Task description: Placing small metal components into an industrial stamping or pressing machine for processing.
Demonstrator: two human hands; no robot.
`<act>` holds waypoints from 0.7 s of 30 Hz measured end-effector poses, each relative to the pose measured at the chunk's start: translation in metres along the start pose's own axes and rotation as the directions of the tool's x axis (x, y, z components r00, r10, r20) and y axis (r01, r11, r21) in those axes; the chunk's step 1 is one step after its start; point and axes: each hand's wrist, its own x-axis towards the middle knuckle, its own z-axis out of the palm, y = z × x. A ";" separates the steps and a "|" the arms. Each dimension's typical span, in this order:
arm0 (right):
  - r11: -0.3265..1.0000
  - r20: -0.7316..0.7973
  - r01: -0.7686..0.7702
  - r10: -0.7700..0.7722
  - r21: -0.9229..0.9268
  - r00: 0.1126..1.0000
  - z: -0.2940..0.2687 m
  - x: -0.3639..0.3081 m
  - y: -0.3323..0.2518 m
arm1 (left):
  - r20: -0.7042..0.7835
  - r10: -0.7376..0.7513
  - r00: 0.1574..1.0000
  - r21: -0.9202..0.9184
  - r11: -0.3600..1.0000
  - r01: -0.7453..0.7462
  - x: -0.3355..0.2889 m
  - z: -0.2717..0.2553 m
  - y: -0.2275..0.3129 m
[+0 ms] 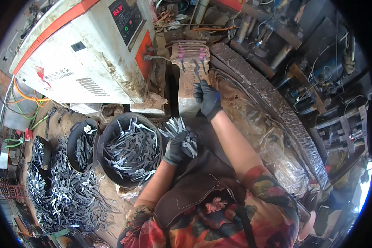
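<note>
My left hand [175,149], in a dark glove, is closed round a bunch of grey metal strips [189,145] in front of my apron. My right hand [208,98], gloved too, reaches forward with its fingers closed on the lower end of a dark, bent metal strip [197,71]. That strip points up toward a clay-coated heating block [190,51] with several bars across it. Pinkish glowing spots show at both sides of the block, and other dark strip ends stick out below them. Whether the held strip touches the block, I cannot tell.
A large black tub [100,144] full of metal strips stands left of my left hand, with a smaller black bucket [72,136] beside it. Loose strips [70,194] cover the floor at left. A white machine cabinet [91,58] rises behind; foil-like sheeting [273,99] runs along the right.
</note>
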 end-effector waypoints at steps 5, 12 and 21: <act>0.991 0.035 -0.056 0.053 0.123 0.998 0.006 0.022 0.008 | -0.019 -0.022 1.000 -0.029 0.999 0.021 -0.002 0.001 0.002; 0.953 0.016 -0.086 0.085 0.289 0.996 0.013 0.057 0.008 | -0.081 -0.038 0.996 -0.093 0.995 0.031 -0.001 -0.001 -0.002; 0.875 0.177 -0.302 0.252 0.378 0.951 0.061 0.076 0.011 | -0.063 -0.066 0.996 -0.045 0.997 0.064 -0.002 0.003 -0.002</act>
